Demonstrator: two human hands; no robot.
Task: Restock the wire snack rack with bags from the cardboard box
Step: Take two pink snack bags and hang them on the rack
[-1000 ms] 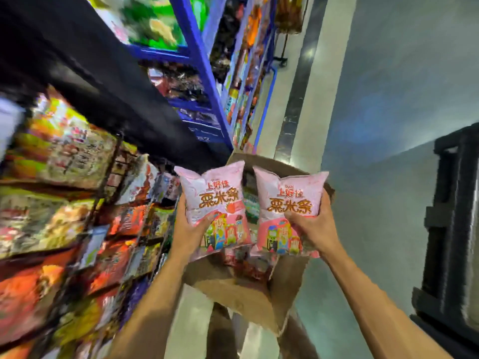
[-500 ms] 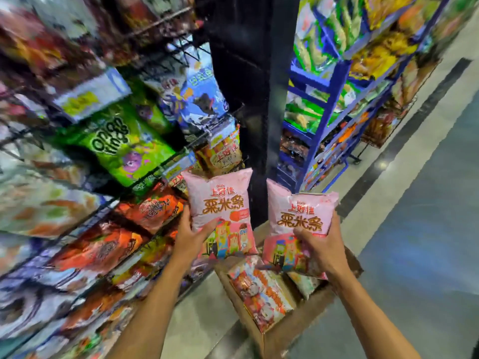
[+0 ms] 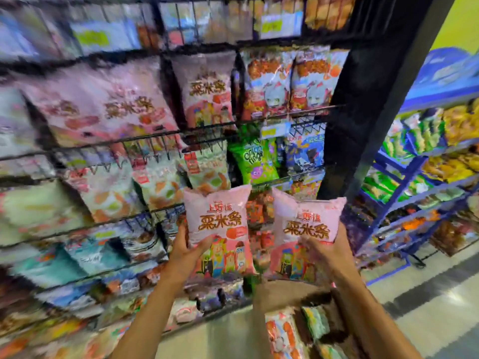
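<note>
Two pink bags in play rn, one per hand, both upright w/ long axis vertical, held in front of the wire snack rack (image 3: 166, 141) around its lower-middle shelves. Left bag (image 3: 217, 226) is in the left hand (image 3: 188, 251), fingers wrapped round its lower left edge, thumb across the front. Right bag (image 3: 307, 229) sits in the right hand (image 3: 328, 248), fingers closed on its lower right side.

Key bit imo: the matching pink bags on the rack (image 3: 204, 92) are up and a little left of both hands, two shelves higher. Left hand looks nearer, so prob goes first, lifting straight up.

Cardboard box (image 3: 282, 294) is below the hands at the rack's bottom right corner, more bags inside. Blue shelving (image 3: 404, 164) off to the right.
</note>
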